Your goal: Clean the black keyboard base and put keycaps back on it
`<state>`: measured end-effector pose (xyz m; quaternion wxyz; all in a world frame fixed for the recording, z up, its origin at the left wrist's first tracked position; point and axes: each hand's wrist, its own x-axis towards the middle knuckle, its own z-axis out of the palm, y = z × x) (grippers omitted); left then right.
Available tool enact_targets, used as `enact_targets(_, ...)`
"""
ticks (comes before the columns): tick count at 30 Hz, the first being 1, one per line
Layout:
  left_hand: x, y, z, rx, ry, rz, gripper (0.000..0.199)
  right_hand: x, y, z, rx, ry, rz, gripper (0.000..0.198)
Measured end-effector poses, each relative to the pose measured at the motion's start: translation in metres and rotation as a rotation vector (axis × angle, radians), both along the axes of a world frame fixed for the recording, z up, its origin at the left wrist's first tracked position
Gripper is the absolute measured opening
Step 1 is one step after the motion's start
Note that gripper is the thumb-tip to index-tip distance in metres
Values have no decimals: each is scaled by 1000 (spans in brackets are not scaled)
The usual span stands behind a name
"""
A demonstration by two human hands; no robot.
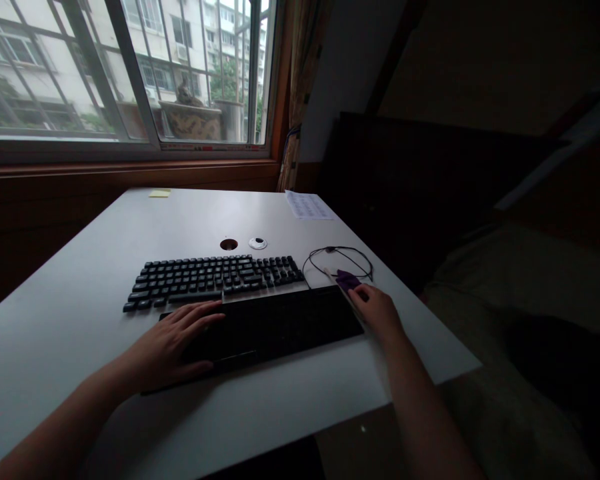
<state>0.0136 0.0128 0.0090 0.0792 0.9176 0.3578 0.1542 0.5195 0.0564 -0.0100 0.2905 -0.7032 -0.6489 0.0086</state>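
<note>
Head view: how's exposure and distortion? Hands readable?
Head view: backlit by the window, which is bright while the right side of the room sinks to near black. Window bars bow from wide-angle distortion. Left hand on the dark pad and right hand by the purple item are dim but readable; no obvious motion blur.

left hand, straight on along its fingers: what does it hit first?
The left hand lies on the black pad, fingers pointing right and slightly away. Going on, it would slide along the pad; the keyboard front edge looks like the first obstacle, though depth is unclear.
</note>
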Motion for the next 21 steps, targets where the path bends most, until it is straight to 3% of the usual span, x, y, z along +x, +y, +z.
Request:
enact_targets(5,3,-3,-1,-9,16,3,72,-1,4,-2,118,-13,108,25)
enact_targets(21,1,-7,-6,2,10,18,77,-6,6,-7,113,-41,214,21)
